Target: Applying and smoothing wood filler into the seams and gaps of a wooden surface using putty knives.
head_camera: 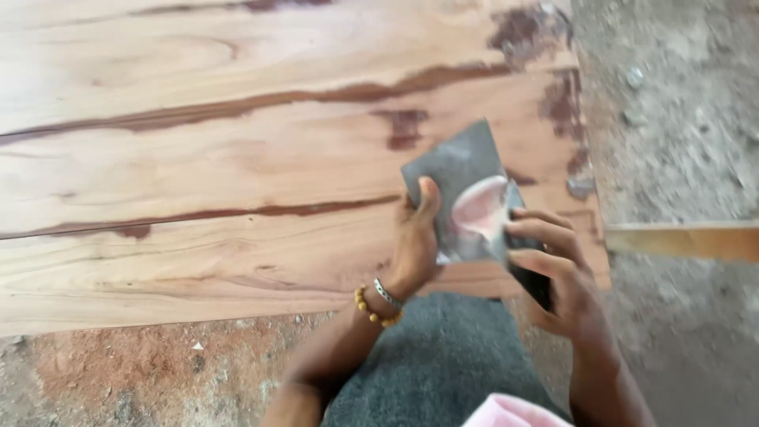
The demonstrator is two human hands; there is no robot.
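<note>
While both hands pinch it, left hand (415,245) and right hand (553,273), the grey worn sandpaper sheet (462,178) looks thin, floppy; grip its edges.

A broad wooden slab (237,158) fills the view from nine o'clock across to about two o'clock, lying flat on the floor (680,119). Its surface is pale, pinkish-tan wood with long dark brown streaks of grain running nearly level from the nine o'clock edge toward three o'clock. Darker, patchy stains sit near its far corner at one o'clock. Along the slab's near edge, toward seven o'clock, reddish sawdust (118,372) is spread over the floor. The floor itself is rough grey concrete with small stones, seen from one to four o'clock. At three o'clock a narrow wooden strip (688,241) lies across the concrete, just beside the slab's end.
</note>
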